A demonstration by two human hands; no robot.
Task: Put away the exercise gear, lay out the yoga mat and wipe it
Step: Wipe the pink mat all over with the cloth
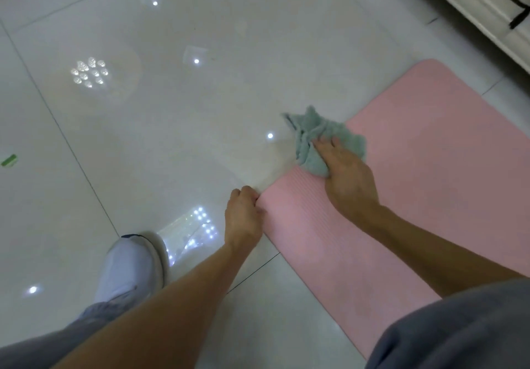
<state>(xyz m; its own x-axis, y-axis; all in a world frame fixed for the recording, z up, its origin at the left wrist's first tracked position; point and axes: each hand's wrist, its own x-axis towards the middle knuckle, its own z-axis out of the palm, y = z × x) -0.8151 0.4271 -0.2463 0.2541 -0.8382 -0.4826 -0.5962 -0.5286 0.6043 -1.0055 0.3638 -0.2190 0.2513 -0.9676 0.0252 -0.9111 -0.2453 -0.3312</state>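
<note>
Wiping, seemingly: flat right hand [350, 176] presses crumpled green cloth [311, 130] on pink foam yoga mat [430, 153]; left hand [243, 216] pinches its corner; next, sweep farther.

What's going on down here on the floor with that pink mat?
A person is wiping the pink yoga mat, which lies unrolled on the glossy tiled floor. Their right hand presses a crumpled green cloth onto the mat's near end, and part of the cloth spills over the edge onto the tiles. Their left hand grips the mat's edge by the corner, apparently steadying it.
</note>
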